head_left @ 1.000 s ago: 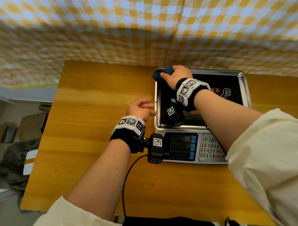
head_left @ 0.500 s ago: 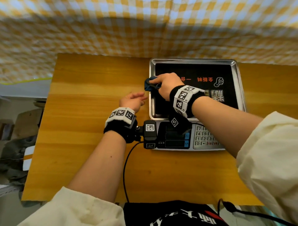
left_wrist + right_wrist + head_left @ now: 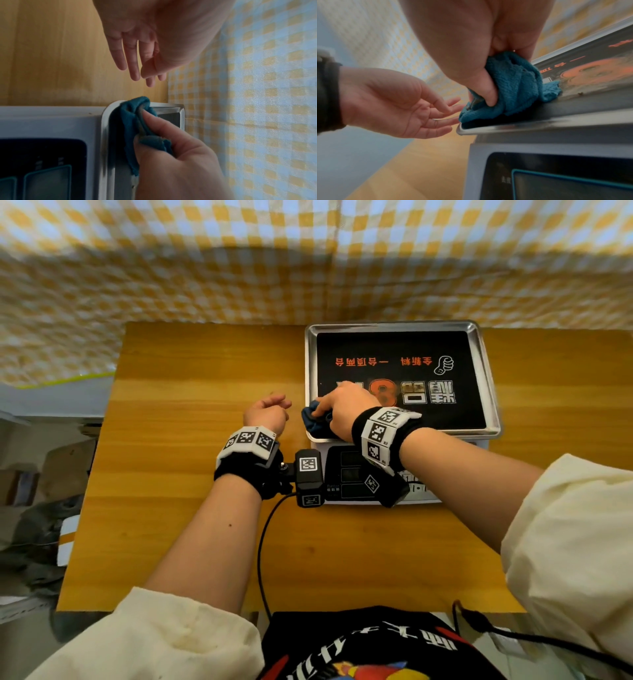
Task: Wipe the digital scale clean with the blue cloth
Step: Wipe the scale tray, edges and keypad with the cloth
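Soft, even daylight; wide-angle bending at the edges; wrist views dimmer, slightly blurred.

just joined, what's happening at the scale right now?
A person is wiping a digital scale on a wooden table. The right hand grips a bunched blue cloth and presses it on the near-left corner of the steel weighing tray. The left hand hangs open beside the scale, holding nothing.

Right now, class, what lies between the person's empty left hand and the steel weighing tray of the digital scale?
Only bare wooden tabletop. The head view shows the left hand apart from the steel weighing tray, with nothing in that gap.
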